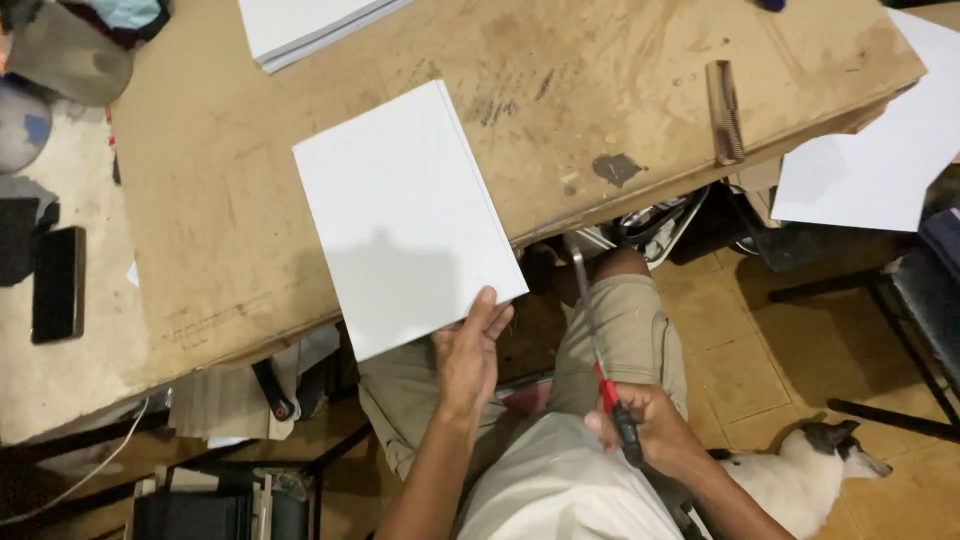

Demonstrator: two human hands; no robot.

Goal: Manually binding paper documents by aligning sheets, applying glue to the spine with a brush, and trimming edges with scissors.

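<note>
A white stack of paper sheets (405, 215) lies on the brown table (220, 200), its near corner jutting past the table edge. My left hand (470, 350) grips that near corner from below, thumb on top. My right hand (650, 430) rests by my knee and holds a tool with a red and black handle (612, 400); its thin metal shaft (580, 280) points up toward the table edge.
A second white stack (300, 25) lies at the far edge. A brown comb (724, 110) rests at the right of the table, loose white sheets (880, 150) beyond it. A black phone (57, 283) is at the left. A white and black cat (810, 470) lies on the floor.
</note>
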